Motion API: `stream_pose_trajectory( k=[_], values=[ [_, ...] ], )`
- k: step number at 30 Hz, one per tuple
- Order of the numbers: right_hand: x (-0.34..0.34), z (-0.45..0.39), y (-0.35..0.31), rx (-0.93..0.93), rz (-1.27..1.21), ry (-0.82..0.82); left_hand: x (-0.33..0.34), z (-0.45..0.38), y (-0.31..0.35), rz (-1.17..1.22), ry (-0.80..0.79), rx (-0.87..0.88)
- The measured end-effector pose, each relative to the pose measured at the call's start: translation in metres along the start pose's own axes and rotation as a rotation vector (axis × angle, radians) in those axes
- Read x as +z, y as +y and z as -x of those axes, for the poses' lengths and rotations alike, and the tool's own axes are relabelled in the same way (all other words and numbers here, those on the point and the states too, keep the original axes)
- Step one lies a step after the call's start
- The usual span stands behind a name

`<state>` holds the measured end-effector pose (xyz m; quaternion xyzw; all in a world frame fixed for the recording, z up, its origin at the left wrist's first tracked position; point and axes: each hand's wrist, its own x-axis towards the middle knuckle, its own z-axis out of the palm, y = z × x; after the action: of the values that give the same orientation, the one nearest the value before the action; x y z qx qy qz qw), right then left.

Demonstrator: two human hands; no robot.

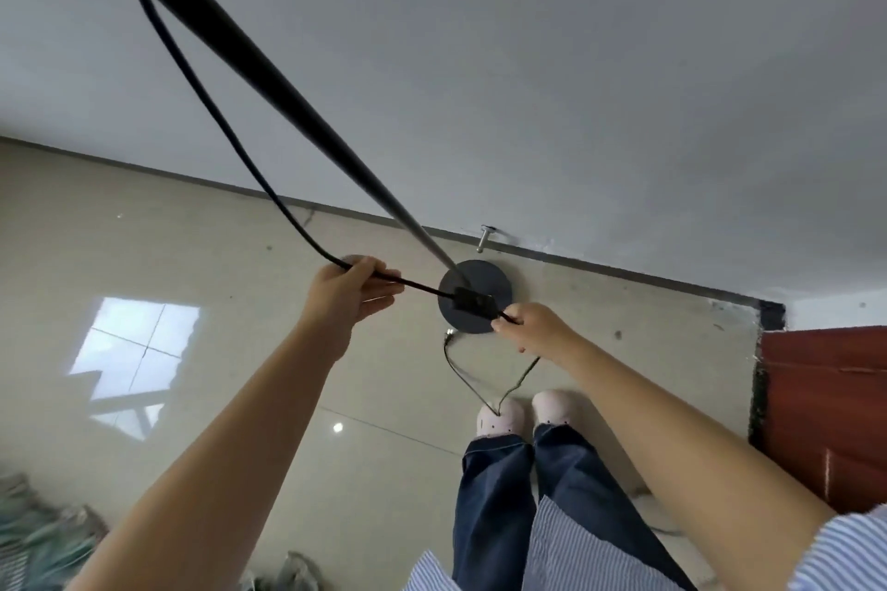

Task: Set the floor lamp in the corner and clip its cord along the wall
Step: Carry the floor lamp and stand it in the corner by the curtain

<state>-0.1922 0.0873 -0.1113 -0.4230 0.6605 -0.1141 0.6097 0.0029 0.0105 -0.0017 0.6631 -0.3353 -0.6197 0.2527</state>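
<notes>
The floor lamp's black pole [249, 62] rises from its round dark base [497, 276], which stands on the tiled floor close to the white wall. A black cord [201, 91] leaves the pole high up and loops down to my left hand [348, 298], which pinches it. From there the cord runs taut to a black inline switch box [473, 301] over the base. My right hand [535, 329] grips the cord just right of that box. Below it the cord [465, 379] hangs in a loop down to my slippers, ending at a plug [450, 333].
A metal door stop [485, 238] sticks out at the wall's foot behind the base. A red-brown door [825, 413] stands at the right. My feet in pale slippers [523, 413] are just in front of the base. Blurred items [38, 537] lie at the lower left.
</notes>
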Motion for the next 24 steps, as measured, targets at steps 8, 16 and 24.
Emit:
stream_pose_trajectory(
  k=[8,16,24],
  values=[
    [-0.054,-0.017,-0.041,-0.245,0.588,0.249,0.020,0.019,0.052,-0.110,0.397,0.711],
    [-0.042,-0.041,-0.126,-0.526,0.696,0.132,0.008,0.046,0.119,-0.418,0.546,0.889],
    [0.015,-0.063,-0.169,-0.494,0.417,0.073,-0.027,0.041,0.136,-0.387,0.585,0.795]
  ],
)
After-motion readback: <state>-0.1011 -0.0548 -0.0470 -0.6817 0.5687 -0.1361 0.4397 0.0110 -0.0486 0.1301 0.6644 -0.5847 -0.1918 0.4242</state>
